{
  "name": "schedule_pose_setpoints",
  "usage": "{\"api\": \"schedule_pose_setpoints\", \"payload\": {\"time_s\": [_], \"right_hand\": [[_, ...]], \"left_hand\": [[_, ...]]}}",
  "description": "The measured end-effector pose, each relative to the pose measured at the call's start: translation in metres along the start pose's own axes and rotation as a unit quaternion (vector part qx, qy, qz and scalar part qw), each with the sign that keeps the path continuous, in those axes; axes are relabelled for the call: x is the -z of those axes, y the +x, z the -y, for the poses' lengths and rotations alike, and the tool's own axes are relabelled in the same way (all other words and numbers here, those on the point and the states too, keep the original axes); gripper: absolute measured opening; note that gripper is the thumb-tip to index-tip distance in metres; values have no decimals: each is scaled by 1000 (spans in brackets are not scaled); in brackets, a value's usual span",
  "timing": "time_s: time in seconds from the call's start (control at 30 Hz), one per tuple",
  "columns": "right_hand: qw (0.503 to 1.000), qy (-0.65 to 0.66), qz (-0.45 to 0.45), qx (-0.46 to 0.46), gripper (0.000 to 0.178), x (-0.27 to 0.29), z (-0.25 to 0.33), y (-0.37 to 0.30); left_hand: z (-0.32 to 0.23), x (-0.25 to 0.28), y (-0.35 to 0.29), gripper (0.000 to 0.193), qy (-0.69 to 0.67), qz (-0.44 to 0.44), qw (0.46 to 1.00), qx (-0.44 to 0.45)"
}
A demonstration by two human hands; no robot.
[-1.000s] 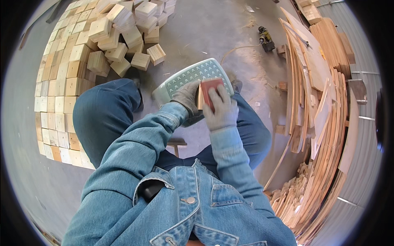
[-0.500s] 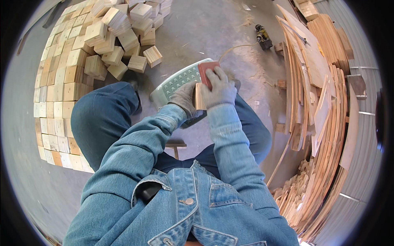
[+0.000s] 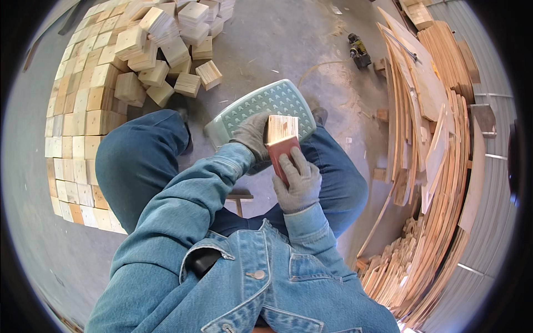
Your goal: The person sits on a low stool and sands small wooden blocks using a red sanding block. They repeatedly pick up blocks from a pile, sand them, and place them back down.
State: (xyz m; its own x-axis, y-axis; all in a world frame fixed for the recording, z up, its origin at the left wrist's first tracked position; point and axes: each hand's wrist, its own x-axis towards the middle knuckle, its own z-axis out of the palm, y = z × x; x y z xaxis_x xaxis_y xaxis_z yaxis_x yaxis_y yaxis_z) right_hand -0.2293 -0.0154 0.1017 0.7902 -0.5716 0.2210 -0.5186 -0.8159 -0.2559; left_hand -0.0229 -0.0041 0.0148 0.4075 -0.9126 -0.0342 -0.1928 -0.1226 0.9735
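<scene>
Between my knees, my left hand (image 3: pixel 252 136), in a grey glove, grips a pale wooden block (image 3: pixel 282 127) by its left side. The block's striped upper face shows, and the rest of it is partly covered. My right hand (image 3: pixel 300 183), gloved too, is closed around a flat reddish sanding block (image 3: pixel 283 156). The sanding block's far end lies against the near edge of the wooden block. Under and beyond both hands is a pale green plastic stool (image 3: pixel 272 100) with a raised pattern on its top.
At the left stands a broad stack of wooden blocks (image 3: pixel 83 130), with a loose heap of blocks (image 3: pixel 150 53) beside it. A yellow and black power drill (image 3: pixel 358 51) lies on the floor at the far right. Long boards and plywood sheets (image 3: pixel 411 89) line the right side.
My right hand has drawn the sanding block back toward me, from beyond the wooden block to its near edge. The wooden block's upper face has come into view. My left hand holds nearly the same place.
</scene>
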Motion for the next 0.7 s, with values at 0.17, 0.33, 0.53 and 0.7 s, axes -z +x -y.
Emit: {"api": "schedule_pose_setpoints", "payload": {"time_s": [0.17, 0.33, 0.53, 0.7], "right_hand": [[998, -29, -43, -19, 51, -32, -20, 82], [994, -40, 25, -94, 55, -32, -14, 148], [999, -9, 7, -46, 54, -17, -8, 52], [1000, 15, 10, 11, 59, 3, 4, -7]], "left_hand": [[-9, 4, -3, 85, 84, -4, 996, -37], [2, 3, 1, 89, 154, 0, 988, 8], [-18, 8, -1, 73, 54, 11, 997, -53], [4, 6, 1, 70, 68, -9, 998, -13]]}}
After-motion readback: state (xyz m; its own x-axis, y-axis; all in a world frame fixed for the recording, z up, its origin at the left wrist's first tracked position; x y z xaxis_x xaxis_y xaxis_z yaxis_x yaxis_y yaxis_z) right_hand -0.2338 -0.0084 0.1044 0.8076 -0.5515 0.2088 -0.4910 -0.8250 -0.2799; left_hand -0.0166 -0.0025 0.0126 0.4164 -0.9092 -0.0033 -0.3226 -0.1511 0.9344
